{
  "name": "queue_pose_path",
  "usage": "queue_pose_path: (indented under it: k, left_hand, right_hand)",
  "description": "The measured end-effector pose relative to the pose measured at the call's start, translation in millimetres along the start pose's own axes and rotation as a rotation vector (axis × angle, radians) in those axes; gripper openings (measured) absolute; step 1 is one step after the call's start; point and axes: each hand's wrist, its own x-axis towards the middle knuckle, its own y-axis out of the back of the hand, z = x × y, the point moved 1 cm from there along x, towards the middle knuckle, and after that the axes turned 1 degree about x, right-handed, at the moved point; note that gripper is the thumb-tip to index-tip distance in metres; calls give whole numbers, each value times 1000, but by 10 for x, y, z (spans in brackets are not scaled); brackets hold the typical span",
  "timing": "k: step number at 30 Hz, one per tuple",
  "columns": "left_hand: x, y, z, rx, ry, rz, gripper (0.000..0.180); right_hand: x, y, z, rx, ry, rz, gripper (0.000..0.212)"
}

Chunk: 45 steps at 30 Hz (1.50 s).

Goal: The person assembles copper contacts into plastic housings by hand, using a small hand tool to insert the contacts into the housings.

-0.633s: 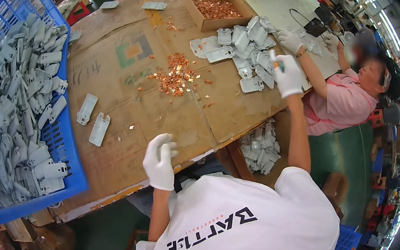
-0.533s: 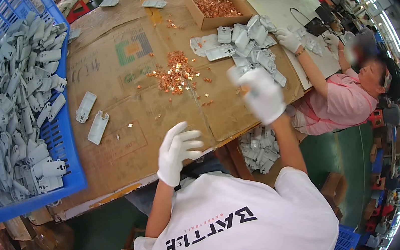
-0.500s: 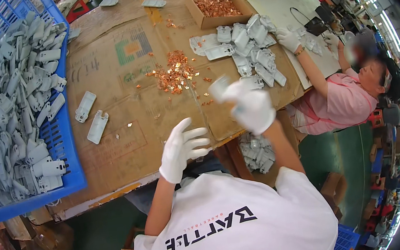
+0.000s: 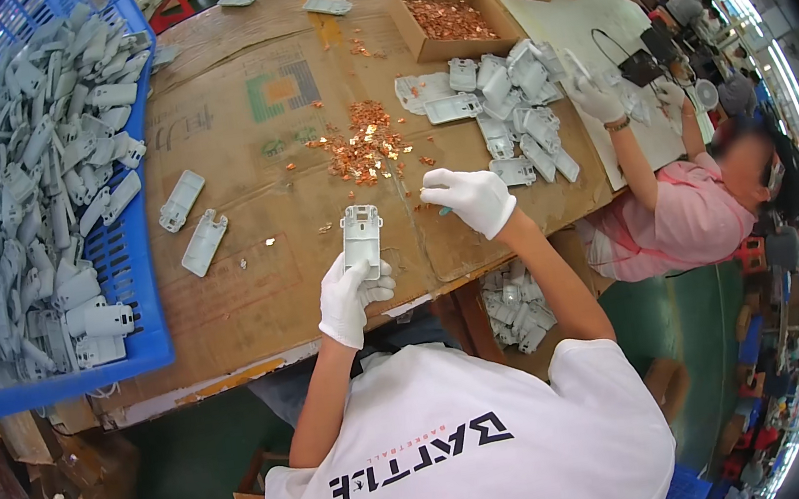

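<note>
My left hand (image 4: 351,301), in a white glove, grips a pale grey plastic housing (image 4: 361,242) by its lower end, close to the table's near edge. The housing is tilted up, with its hollow side and small openings showing. My right hand (image 4: 472,200), also gloved, is held to the right of it with the fingertips pinched together. Whatever may be between those fingers is too small to make out. Beyond both hands lies a loose heap of small copper-coloured metal pieces (image 4: 365,143).
Grey housings fill a blue plastic crate (image 4: 153,312) at left. Two loose housings (image 4: 181,200) lie beside it. More housings (image 4: 526,101) are piled at right, below a cardboard box (image 4: 453,45) of copper pieces. A gloved co-worker (image 4: 682,212) works at the right.
My left hand was open and bare of parts; it now holds a grey housing. My right hand, blurred before with a pale part at its fingers, has moved slightly left and is pinched.
</note>
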Motion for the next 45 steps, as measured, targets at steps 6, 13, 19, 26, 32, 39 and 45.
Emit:
queue_pose_path:
  k: [6,13,19,26,32,39,45]
  left_hand:
    - [-42,-80,48,192,12,58,32]
    - [-5,-60,34,193,-25,65,42]
    - [17,-51,29,115,-35,114,50]
    - [-62,-121,37,262,-109,62,58]
    - [-63,-136,24,251,-127,78,55]
    - [-133,-242,120,345,-217,178,57]
    - [-227,-314,157,700,-404,300,59]
  right_hand:
    - [-70,-153,151,-22,35,-90,21]
    - [-20,-94,177,79,-156,-61,23]
    - [33,-7,207,44,-207,-7,27]
    - [100,-120,142,-52,-23,-178,12]
    - [157,-145,190,69,-285,-336,14]
    - [34,-226,39,111,-384,-40,28]
    - [366,21,-1006,727,-479,218,32]
